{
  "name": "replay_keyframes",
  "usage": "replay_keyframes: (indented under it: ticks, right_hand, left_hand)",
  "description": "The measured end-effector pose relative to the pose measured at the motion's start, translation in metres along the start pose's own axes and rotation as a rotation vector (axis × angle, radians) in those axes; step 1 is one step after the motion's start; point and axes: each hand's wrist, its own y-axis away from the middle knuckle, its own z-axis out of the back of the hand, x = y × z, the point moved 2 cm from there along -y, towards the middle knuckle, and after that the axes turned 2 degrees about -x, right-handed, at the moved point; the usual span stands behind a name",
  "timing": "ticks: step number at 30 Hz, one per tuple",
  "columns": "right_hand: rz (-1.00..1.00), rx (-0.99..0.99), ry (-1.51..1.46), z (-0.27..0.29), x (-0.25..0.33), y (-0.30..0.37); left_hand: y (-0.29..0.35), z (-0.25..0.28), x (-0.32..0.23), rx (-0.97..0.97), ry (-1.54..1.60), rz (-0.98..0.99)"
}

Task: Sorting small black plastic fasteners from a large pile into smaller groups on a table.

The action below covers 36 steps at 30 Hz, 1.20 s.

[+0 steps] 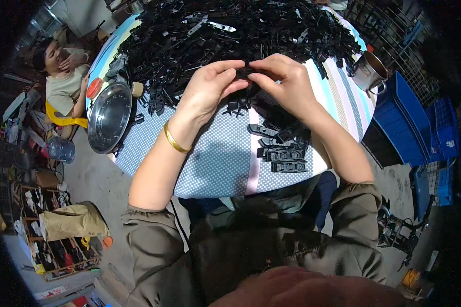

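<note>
Between the fingertips of my left hand point(206, 88) and my right hand point(288, 84) is a small black plastic part point(245, 73), partly hidden by the fingers. Both hands are closed in a pinch on it, above the near edge of a big heap of black plastic parts point(189, 48). A few loose black pieces point(236, 107) lie on the cloth just below my hands. Nearer to me, right of the middle, several longer black parts point(289, 155) are laid in a rough stack. My left wrist wears a gold bangle.
The patterned tablecloth point(215, 163) covers a round-edged table. A shiny metal bowl point(109, 118) and a red lid point(94, 88) sit at its left edge, a metal mug point(370, 71) at its right. Blue crates point(404, 120) stand right of the table. Another person point(64, 77) sits at left.
</note>
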Motion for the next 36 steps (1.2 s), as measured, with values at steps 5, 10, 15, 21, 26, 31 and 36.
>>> replay_keyframes:
  ticks: [5, 10, 15, 21, 26, 31, 36]
  right_hand:
    - [0.173, -0.053, 0.106, -0.002, 0.003, 0.001]
    - [0.183, 0.000, 0.170, 0.000, 0.005, 0.001]
    - [0.210, -0.002, 0.240, -0.001, 0.009, 0.002]
    - [0.076, -0.022, 0.336, 0.009, 0.011, 0.000]
    - [-0.266, -0.110, -0.019, 0.019, -0.041, -0.013]
    - [-0.227, -0.276, 0.303, 0.093, -0.088, -0.019]
    - [-0.658, -0.047, 0.523, 0.143, -0.136, -0.001]
  left_hand:
    - [-0.001, -0.002, 0.006, 0.015, -0.001, 0.047]
    - [-0.003, 0.003, 0.012, 0.083, 0.041, 0.070]
    - [-0.003, -0.002, 0.012, 0.207, 0.102, 0.054]
    - [-0.003, -0.001, 0.003, 0.227, 0.075, 0.018]
    - [-0.011, 0.027, -0.014, -0.044, 0.062, -0.104]
    - [-0.015, 0.030, -0.016, -0.144, 0.111, -0.144]
    - [-0.009, 0.015, -0.011, -0.104, 0.054, -0.123]
